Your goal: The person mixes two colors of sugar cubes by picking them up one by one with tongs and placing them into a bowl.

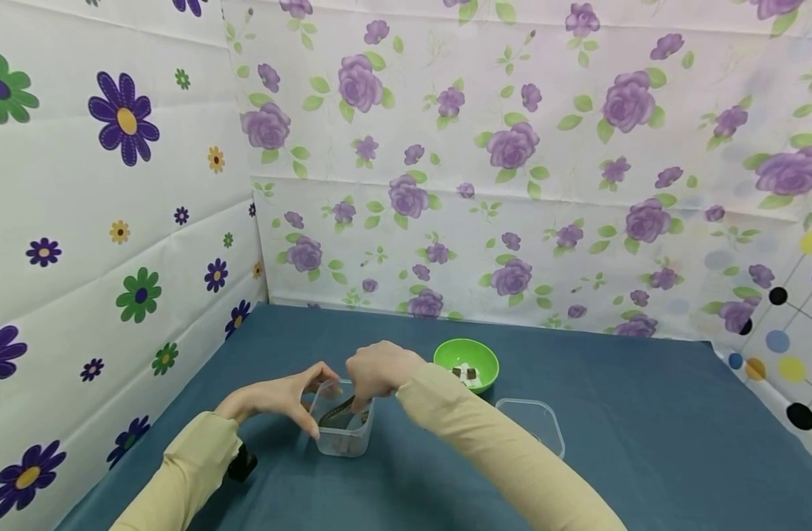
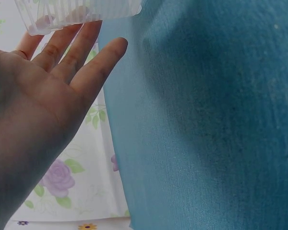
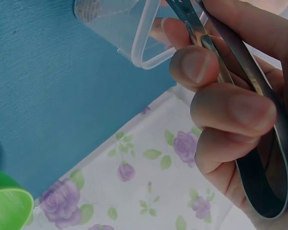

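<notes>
A clear plastic container (image 1: pixel 342 445) stands on the blue cloth, its open top facing up. My left hand (image 1: pixel 282 398) holds it from the left, thumb at the near side and fingers behind the far side. Metal tongs (image 3: pixel 253 179) with a U-shaped bend are in my right hand (image 1: pixel 379 369), gripped between fingers and thumb. The tongs' arms reach down into the container in the head view. Some small pieces show dimly near the container's bottom; what the tips touch is hidden.
Behind my right forearm sits a green bowl (image 1: pixel 487 354) with brown cubes and white pieces in it. A clear square lid (image 1: pixel 541 424) lies to the right, partly covered by my right sleeve. Flowered sheets (image 1: pixel 445 147) wall in the back and left sides.
</notes>
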`<state>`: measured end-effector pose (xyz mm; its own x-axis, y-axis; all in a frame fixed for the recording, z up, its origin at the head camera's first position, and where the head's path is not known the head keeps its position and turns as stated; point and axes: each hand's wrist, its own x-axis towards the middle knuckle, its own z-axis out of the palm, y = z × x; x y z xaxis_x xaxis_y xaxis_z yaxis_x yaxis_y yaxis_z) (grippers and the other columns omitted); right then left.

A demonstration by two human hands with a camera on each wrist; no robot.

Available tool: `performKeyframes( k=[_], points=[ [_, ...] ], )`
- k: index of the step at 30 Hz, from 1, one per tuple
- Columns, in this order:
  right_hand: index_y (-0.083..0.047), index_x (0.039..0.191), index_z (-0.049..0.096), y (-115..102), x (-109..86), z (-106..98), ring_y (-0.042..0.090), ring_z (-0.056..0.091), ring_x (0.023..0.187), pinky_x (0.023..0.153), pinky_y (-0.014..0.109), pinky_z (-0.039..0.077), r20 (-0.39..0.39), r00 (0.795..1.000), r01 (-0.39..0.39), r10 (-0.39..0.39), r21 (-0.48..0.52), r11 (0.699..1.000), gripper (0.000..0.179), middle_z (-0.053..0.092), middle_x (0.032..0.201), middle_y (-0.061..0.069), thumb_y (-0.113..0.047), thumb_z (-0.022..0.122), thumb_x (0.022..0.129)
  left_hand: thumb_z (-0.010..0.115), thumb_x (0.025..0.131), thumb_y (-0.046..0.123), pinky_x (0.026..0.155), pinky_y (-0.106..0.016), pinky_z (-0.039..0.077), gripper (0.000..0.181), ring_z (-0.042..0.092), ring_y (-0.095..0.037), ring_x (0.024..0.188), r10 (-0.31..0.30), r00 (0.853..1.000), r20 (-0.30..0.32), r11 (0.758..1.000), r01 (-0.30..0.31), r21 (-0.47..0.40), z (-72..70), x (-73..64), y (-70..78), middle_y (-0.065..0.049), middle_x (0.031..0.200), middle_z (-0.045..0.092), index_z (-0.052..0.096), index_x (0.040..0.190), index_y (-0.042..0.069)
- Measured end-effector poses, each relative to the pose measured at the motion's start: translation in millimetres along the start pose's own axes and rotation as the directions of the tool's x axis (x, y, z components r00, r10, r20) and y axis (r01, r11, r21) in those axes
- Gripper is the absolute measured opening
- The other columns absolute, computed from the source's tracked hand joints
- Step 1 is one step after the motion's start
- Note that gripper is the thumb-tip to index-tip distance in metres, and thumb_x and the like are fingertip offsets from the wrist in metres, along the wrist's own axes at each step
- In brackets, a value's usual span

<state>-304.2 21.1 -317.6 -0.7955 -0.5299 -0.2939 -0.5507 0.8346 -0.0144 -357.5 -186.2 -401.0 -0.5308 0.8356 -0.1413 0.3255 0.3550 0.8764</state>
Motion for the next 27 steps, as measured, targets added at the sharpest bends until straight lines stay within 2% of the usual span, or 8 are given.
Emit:
performKeyframes(
  k=[10,17,23,27],
  points=[
    [-0.018,0.046,0.044,18.8,-7.6,-2.2,0.01,0.03,0.033,0.035,0.023,0.025,-0.048,0.999,0.017,-0.016,0.021,1.0,0.047,0.032,0.038,-0.003,-0.037,0.07,0.079,0.077,0.074,0.016,0.085,-0.043,0.043,0.072,0.034,-0.03,0.117,-0.005,1.0,0.004,1.0,0.005,0.007,-1.1,1.4,0.6,-0.012,0.13,0.032,0.03,0.127,0.003],
    [-0.021,0.055,0.061,30.8,-16.9,-7.1,0.009,0.035,0.036,0.037,0.023,0.031,-0.084,0.996,0.041,-0.038,0.03,0.999,0.032,0.038,0.041,-0.005,-0.039,0.068,0.08,0.077,0.074,0.016,0.085,-0.043,0.044,0.07,0.034,-0.03,0.116,-0.013,1.0,-0.015,1.0,0.014,0.028,0.5,2.7,-1.7,-0.011,0.13,0.031,0.032,0.126,0.007],
    [-0.024,0.069,0.07,46.6,-29.9,-11.5,0.007,0.044,0.043,0.041,0.022,0.036,-0.102,0.994,0.04,-0.027,0.124,0.992,0.019,0.05,0.051,-0.009,-0.038,0.067,0.081,0.077,0.074,0.017,0.083,-0.041,0.044,0.066,0.032,-0.031,0.118,-0.025,0.999,-0.021,0.999,0.026,0.027,1.1,1.9,-1.9,-0.012,0.132,0.028,0.034,0.124,0.012],
    [-0.024,0.073,0.072,55.2,-35.3,-10.8,0.006,0.044,0.043,0.042,0.021,0.035,-0.118,0.992,0.056,-0.035,0.174,0.983,0.016,0.056,0.055,-0.009,-0.036,0.067,0.082,0.077,0.074,0.017,0.083,-0.041,0.044,0.067,0.032,-0.031,0.118,-0.031,0.999,-0.026,0.999,0.032,0.023,0.3,0.0,-1.4,-0.012,0.133,0.028,0.034,0.125,0.012]
  ],
)
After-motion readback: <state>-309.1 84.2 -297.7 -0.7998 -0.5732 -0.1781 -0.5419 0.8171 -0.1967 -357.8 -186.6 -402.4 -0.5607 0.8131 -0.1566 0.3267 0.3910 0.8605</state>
